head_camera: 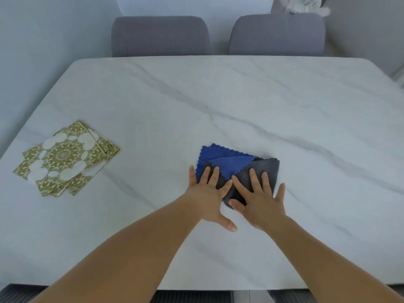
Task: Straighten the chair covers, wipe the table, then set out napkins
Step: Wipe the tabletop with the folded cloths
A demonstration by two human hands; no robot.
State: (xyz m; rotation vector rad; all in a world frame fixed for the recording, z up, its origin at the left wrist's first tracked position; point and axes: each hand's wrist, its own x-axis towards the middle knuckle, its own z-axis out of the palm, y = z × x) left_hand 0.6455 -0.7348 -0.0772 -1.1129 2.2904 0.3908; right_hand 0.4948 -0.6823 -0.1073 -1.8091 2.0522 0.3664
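Observation:
A folded blue and dark grey cleaning cloth (231, 162) lies near the middle of the white marble table (240, 101). My left hand (207, 197) rests flat on the cloth's left part, fingers spread. My right hand (260, 200) presses flat on its right, dark grey part, fingers apart too. Neither hand grips the cloth. A loose stack of green and white patterned napkins (65, 158) sits on the table at the left, well apart from my hands. Two chairs with grey covers (160, 36) (276, 35) stand at the far side.
The near table edge (218, 288) runs across the bottom, with grey ribbed chair fabric (192, 297) showing below it. A pale wall is behind the chairs, and a white patterned object (303, 5) stands at the top right.

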